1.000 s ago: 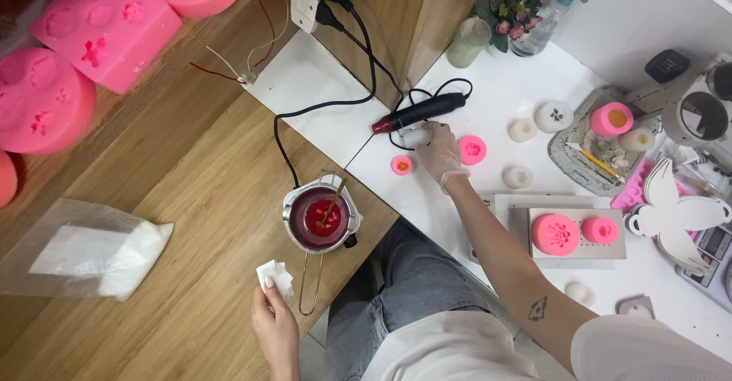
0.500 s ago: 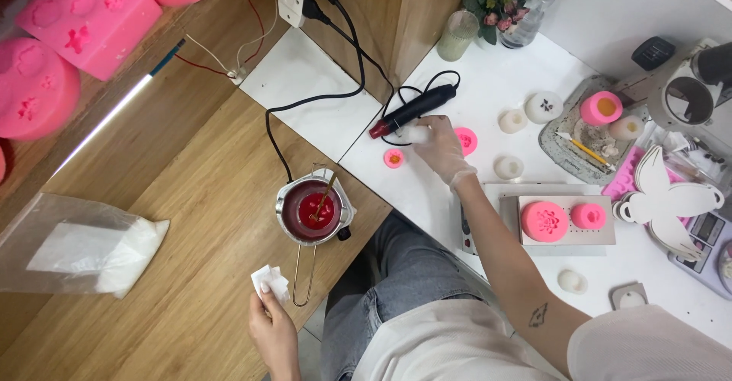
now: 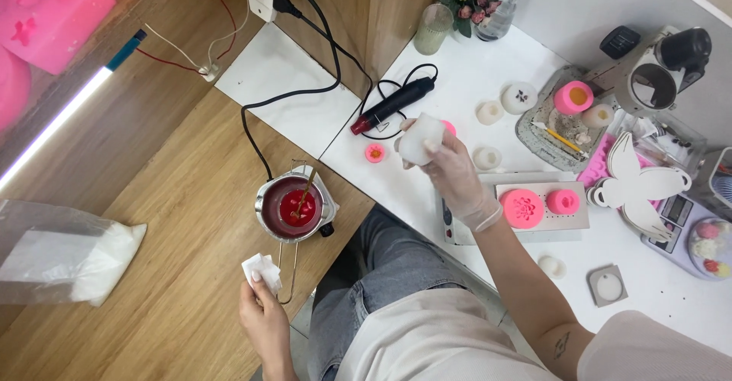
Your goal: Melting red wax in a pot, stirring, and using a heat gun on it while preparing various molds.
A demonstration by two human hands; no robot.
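Now lifted off the white counter point(image 3: 488, 61): right hand point(image 3: 450, 169), gloved, fingers wrapped around white round mould point(image 3: 420, 139). Left hand point(image 3: 263, 316): fingertips pinching folded white tissue point(image 3: 260, 270), just beside melting pot point(image 3: 294, 207) of red wax.

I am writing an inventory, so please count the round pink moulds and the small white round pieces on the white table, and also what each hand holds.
Round pink moulds: 5
Small white round pieces on the table: 6
White piece in the right hand: 1
Crumpled white paper in the left hand: 1
Total: 13
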